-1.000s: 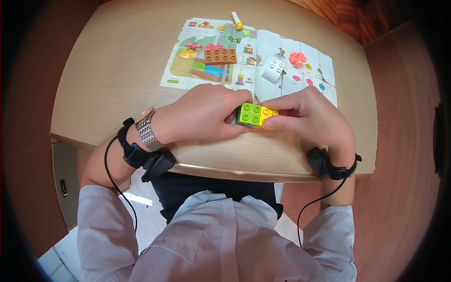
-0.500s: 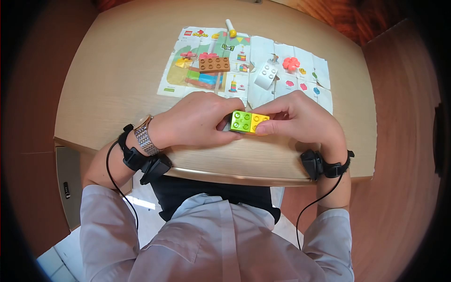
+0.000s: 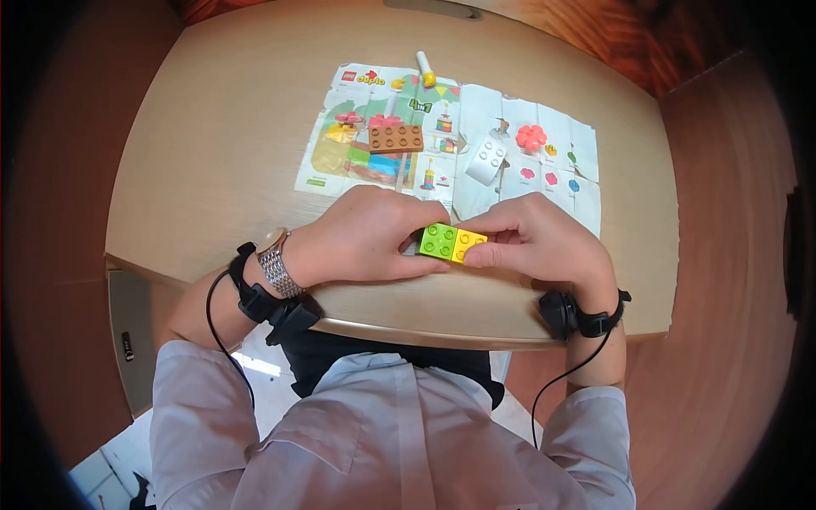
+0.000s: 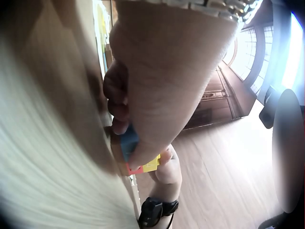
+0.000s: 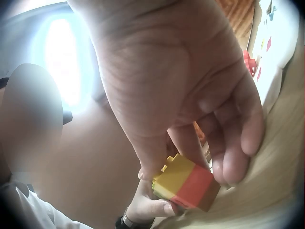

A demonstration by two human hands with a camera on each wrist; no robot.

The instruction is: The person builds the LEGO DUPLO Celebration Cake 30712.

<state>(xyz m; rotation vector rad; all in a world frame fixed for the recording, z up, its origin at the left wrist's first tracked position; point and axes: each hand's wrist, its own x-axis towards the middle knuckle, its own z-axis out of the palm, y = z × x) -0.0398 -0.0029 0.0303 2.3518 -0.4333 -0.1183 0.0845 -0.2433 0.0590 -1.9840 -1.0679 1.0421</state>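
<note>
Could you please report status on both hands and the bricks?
Left hand and right hand gripping brick stack. Green brick beside yellow brick on top. No obstruction visible.

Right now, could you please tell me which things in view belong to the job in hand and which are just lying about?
Likely in the job, all in the held stack:
green brick
yellow brick
red brick
blue brick
brown base

Just lying about, though perhaps wanted later:
sheet
brown brick
white brick
flower
candle
</note>
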